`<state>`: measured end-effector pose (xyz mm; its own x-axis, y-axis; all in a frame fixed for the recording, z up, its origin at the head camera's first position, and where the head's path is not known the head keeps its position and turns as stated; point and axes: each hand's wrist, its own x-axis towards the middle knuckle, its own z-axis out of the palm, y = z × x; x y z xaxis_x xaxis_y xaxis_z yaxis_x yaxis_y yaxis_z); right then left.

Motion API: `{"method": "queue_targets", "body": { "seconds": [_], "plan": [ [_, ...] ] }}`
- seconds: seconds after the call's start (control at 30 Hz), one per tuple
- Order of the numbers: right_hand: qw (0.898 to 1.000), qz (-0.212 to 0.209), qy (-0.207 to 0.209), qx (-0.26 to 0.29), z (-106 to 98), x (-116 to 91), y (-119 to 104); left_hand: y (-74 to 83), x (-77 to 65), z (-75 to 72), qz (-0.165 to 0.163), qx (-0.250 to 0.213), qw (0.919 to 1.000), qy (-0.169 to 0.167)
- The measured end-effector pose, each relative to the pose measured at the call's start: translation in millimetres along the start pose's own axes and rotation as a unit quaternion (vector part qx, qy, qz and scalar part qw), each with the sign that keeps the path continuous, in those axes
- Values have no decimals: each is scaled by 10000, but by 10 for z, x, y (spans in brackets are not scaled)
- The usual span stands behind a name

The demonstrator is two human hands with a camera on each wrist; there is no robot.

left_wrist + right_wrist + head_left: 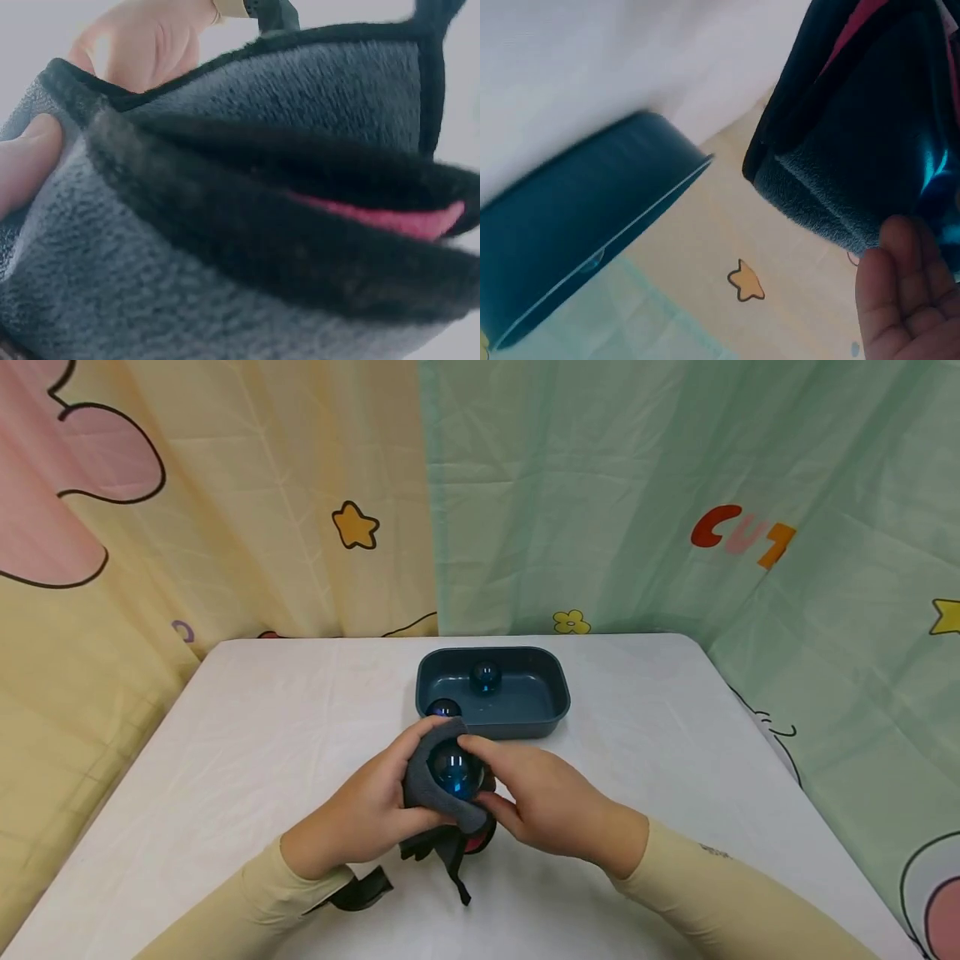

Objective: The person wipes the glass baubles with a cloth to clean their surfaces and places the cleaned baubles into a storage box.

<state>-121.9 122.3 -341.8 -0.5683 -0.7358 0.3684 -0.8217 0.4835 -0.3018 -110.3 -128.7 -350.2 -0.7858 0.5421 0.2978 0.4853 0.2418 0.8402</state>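
Note:
My left hand [352, 818] grips a grey fleecy cloth [422, 787] with black edging, thumb in front and fingers at its far side. Cupped in the cloth is a shiny dark-blue transparent ball [456, 770]. On the ball's right side, the thumb and fingers of my right hand [558, 795] pinch it. In the left wrist view the folded cloth [112, 232] fills most of the picture, with a strip of pink in its fold. The right wrist view shows part of the ball [939, 202] above my right fingertips, against the cloth.
Beyond the hands, a dark blue-grey rectangular tub [525, 728] stands on the white table [675, 735]. Inside it are two more blue balls, one near the back [486, 677] and one at the front left [444, 707]. Printed curtains [562, 485] hang behind the table.

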Motion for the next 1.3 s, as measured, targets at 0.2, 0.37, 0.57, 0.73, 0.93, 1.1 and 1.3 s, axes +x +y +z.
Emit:
{"method": "queue_targets", "body": {
  "seconds": [0.2,0.37,0.57,0.73,0.93,1.1,1.3],
  "plan": [
    [9992,-153,112,-339,14,-2,17,10,-4,7,-83,82,9998,-132],
    [9826,911,-438,1559,63,-15,26,27,-6,25,-270,404,9987,-134],
    [9828,1015,-270,1522,75,-5,4,13,6,23,-96,331,9994,-27],
    [9993,157,26,336,5,12,-18,5,5,-13,42,-12,10000,40],
    [9961,-381,374,-698,-1,14,12,14,10,-11,-17,-165,9998,-95],
    [9940,530,-418,855,17,10,44,13,6,18,-192,330,9992,-152],
    [9756,1217,-499,1757,63,28,36,-7,27,37,-187,486,9986,7]
  ]
}}
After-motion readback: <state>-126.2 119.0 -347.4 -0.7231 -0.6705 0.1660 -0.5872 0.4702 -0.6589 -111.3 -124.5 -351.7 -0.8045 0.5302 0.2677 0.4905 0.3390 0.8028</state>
